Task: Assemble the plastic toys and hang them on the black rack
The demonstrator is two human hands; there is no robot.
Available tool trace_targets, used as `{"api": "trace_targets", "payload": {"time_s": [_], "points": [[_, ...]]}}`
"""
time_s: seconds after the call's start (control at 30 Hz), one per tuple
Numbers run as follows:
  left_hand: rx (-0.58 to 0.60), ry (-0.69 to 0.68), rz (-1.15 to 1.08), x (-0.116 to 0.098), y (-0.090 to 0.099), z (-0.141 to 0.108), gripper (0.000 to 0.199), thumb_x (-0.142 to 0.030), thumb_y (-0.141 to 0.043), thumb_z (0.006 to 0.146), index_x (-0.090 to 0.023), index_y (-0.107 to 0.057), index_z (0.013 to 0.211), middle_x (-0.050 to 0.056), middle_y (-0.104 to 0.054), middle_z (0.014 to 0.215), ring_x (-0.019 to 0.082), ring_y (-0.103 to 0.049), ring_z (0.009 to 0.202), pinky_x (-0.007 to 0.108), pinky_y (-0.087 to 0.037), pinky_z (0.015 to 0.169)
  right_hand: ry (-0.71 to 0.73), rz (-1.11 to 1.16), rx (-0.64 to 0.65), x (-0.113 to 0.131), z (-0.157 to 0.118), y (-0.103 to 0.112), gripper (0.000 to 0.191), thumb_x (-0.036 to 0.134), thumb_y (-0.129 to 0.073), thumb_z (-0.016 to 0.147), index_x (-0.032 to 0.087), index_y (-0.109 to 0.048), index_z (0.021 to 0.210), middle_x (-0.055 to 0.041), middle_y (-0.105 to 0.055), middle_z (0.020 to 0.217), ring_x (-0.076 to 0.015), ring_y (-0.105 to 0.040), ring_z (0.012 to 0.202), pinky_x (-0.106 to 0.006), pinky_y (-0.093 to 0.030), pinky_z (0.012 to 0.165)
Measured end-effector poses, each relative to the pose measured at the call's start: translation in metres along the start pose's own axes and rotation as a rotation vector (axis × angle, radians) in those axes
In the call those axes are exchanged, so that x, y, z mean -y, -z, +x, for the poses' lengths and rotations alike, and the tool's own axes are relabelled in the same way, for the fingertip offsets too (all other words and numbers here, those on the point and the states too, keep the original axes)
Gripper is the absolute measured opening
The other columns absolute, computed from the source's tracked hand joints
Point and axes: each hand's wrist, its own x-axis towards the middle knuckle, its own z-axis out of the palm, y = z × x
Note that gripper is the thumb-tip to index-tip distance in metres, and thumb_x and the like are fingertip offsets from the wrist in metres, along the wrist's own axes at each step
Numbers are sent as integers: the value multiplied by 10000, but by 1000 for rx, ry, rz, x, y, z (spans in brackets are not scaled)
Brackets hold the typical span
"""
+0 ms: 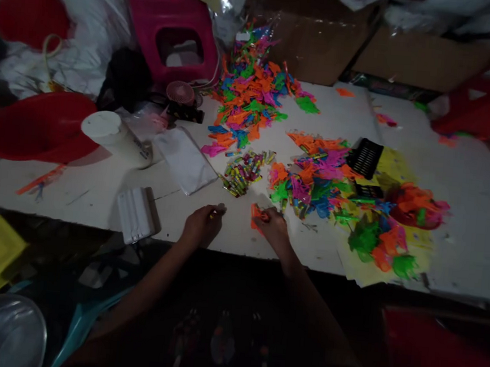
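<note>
My left hand point(201, 225) is closed in a pinch above the front of the white table point(232, 236). A small yellow piece point(212, 215) shows between its fingers; its exact kind is too small to tell. To the right, my right hand point(273, 229) grips an orange plastic piece point(256, 214) with fingers and thumb, close to the tabletop. Beyond both hands lies a heap of small yellow and purple cylinders point(239, 174). A pile of bright plastic pieces point(309, 177) in orange, pink, green and blue sits just past my right hand.
A larger heap of coloured plastic pieces point(256, 97) lies farther back. On the left are a white power bank-like box point(134, 214), a white bottle point(117, 134), a white packet point(187, 162) and a red basin point(41, 125). Right: yellow sheet point(359, 269), black tray point(366, 158).
</note>
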Motion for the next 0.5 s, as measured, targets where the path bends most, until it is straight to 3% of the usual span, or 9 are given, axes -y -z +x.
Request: {"api": "trace_targets", "payload": {"time_s": [0.1,0.27,0.37,0.5], "points": [[49,59,-240,-8,2,-2,276,-335,-601,698,-193,-624,933,56,-643,766,165,-580,662,230,-403,575,-14,252,-59,7,-8,1,220,415,-514,708,199,-493,672,36,-497,602,-103,-463,577,-227,-386,574],[404,250,-874,-43,-7,-14,436,-433,-618,693,-170,-562,1036,-19,-522,573,91,-471,479,181,-335,417,-61,796,-168,26,-18,13,259,459,-521,711,209,-452,711,46,-465,617,-89,-445,541,-217,-398,535],[463,246,-989,-64,-10,-25,449,-407,-646,680,-159,-543,1039,-34,-514,546,71,-451,454,162,-302,391,-45,946,-185,36,-26,24,252,432,-569,695,205,-465,729,43,-470,636,-84,-450,550,-214,-406,537],[468,190,-945,-77,-9,-31,442,-406,-622,703,-160,-547,1063,-49,-506,519,61,-440,430,163,-314,392,-23,1011,-229,43,-34,28,235,395,-596,697,202,-464,716,58,-450,610,-69,-428,530,-195,-385,509]]}}
